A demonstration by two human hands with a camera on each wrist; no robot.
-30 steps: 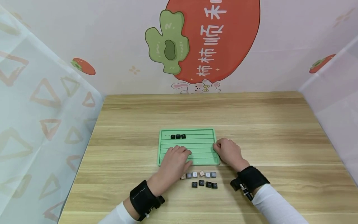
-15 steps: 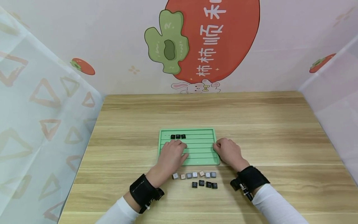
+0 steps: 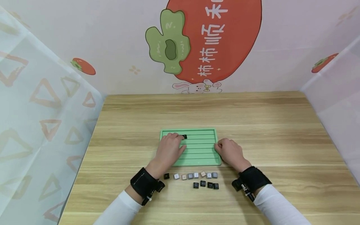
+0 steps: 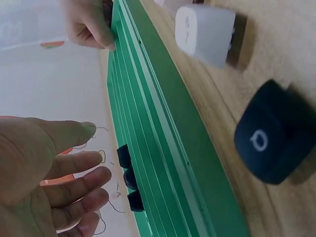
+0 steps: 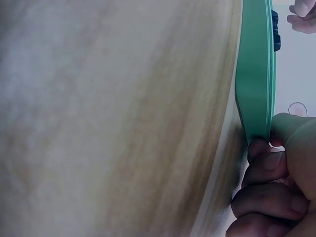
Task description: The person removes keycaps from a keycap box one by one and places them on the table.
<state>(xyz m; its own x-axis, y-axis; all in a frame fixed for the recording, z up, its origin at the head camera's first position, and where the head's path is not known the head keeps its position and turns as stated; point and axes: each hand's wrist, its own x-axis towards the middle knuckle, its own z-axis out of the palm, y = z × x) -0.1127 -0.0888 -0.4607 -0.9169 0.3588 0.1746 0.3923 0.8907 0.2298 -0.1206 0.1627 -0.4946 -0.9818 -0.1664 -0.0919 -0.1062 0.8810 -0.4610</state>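
Observation:
A green ridged tray (image 3: 199, 161) lies on the table. My right hand (image 3: 230, 153) grips its right edge, thumb on top and curled fingers (image 5: 266, 200) against the side in the right wrist view. Over the tray's upper left hovers my left hand (image 3: 169, 148), its fingers loosely spread and holding nothing in the left wrist view. Three black keycaps (image 4: 130, 178) stand in a row in the tray; in the head view the hand covers most of them, leaving one black keycap (image 3: 184, 136) plainly visible.
In front of the tray runs a row of white, grey and beige keycaps (image 3: 196, 175), with a black keycap (image 3: 166, 176) at its left end. Several black keycaps (image 3: 202, 183) sit in a second row nearer me. A printed backdrop (image 3: 121, 47) stands behind the table.
My left hand has moved forward and left over the tray to the black keycaps. This uncovers the white and black keycaps at the row's left end. The right hand stays put.

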